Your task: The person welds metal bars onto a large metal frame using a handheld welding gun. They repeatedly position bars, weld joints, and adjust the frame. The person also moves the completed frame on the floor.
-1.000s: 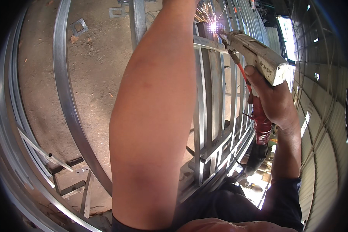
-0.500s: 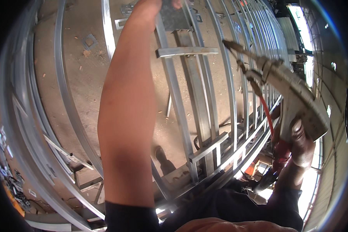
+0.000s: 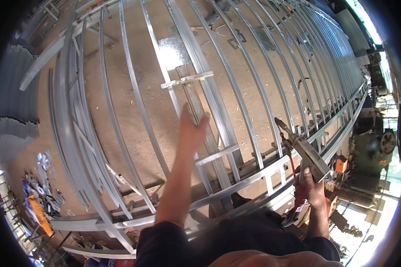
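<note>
My right hand [image 3: 315, 192] is wrapped round the handle of the pale, gun-shaped torch [image 3: 308, 153], which sits over the metal frame [image 3: 252, 178], nozzle [image 3: 280, 124] pointing forward and left. My left hand [image 3: 193, 130] is spread, thumb apart from fingers, over the bars [image 3: 213, 102]; contact I cannot tell. Assessment: torch rigid, moderately heavy, red hose [image 3: 292, 163] likely to drag; hold by the handle, clear of the probably hot nozzle. Upper crosspiece [image 3: 187, 80] appears stiff, light, smooth; grip mid-length.
</note>
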`<action>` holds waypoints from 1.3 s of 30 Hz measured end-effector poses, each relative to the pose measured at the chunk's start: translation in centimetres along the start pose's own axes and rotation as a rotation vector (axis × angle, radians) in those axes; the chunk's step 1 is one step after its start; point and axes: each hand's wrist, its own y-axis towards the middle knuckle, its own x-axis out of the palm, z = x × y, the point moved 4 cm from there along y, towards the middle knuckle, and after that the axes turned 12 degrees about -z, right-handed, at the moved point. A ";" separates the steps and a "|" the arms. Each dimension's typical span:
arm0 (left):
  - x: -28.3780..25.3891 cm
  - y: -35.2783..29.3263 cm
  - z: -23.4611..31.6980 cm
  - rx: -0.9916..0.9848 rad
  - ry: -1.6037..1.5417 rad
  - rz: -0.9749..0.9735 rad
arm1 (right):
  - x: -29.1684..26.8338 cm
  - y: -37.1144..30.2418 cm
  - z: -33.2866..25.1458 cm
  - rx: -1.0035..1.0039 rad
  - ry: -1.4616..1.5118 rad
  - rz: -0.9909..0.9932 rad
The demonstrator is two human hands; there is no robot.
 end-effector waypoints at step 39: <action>36.1 -52.5 9.4 -0.065 0.162 -1.377 | -4.5 -83.2 30.6 -0.064 0.426 1.901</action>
